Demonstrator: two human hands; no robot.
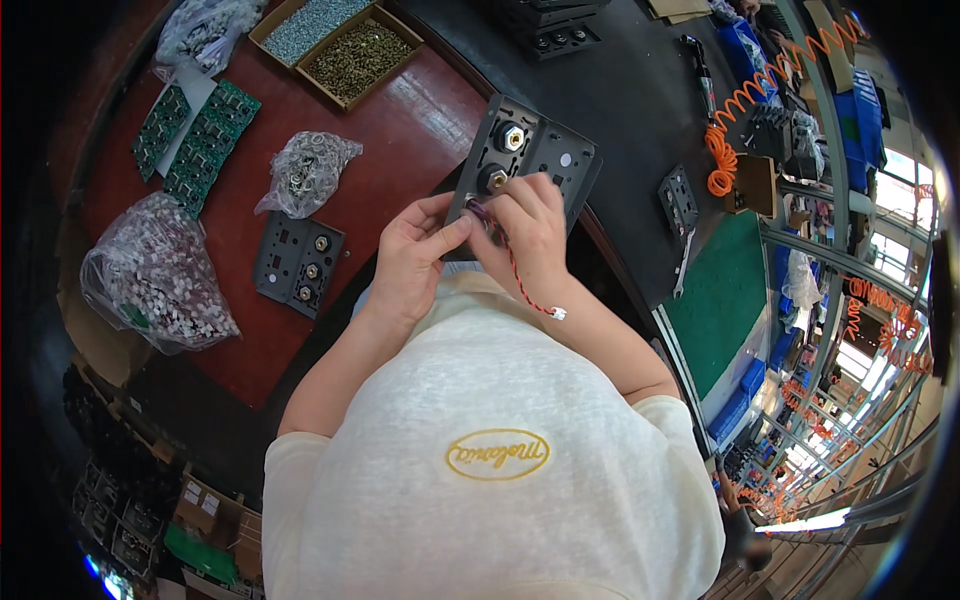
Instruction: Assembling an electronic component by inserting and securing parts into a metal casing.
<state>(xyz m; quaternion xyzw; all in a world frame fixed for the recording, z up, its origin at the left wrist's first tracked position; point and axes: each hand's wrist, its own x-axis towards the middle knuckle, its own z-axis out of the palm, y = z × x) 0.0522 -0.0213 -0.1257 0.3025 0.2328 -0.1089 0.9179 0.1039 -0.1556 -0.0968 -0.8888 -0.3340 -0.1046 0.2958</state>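
Judged step: attaching red wire [515,272] to dark panel [546,150], just beyond both hands | likely calls next for steady panel, careful seating | with left hand [408,260], pinching panel's near corner | with right hand [530,228], closed on purple piece [480,212], fingertips partly hidden | white plug [558,313] loose, wearer's side of right hand
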